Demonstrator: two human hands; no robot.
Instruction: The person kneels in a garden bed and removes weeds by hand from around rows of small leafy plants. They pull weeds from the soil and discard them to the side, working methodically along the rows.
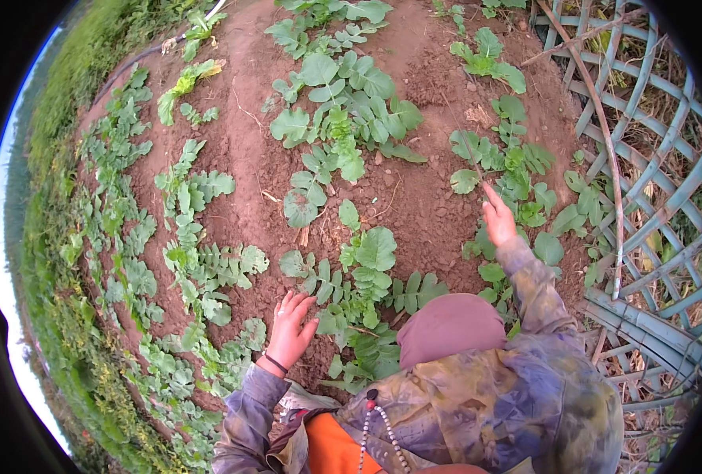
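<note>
My right hand (498, 218) grips the near end of a thin brown stick or rod (468, 145); it slants away up and left, over the soil, and its far end blends into the ground. Leafy green plants (514, 172), lobed like radish or mustard, grow beside and beneath that hand. My left hand (291, 332) is held palm down with nothing in it, its fingers a little spread and a dark band at the wrist. Its fingertips are near the leaves of a middle-row plant (324, 281); whether they touch cannot be told.
Brown soil (428, 237) lies between the plant rows. A blue lattice fence (653, 148) stands along the right, with a long branch (608, 142) leaning on it. More leafy rows (191, 237) run on the left. A dark hose (128, 68) curves at upper left.
</note>
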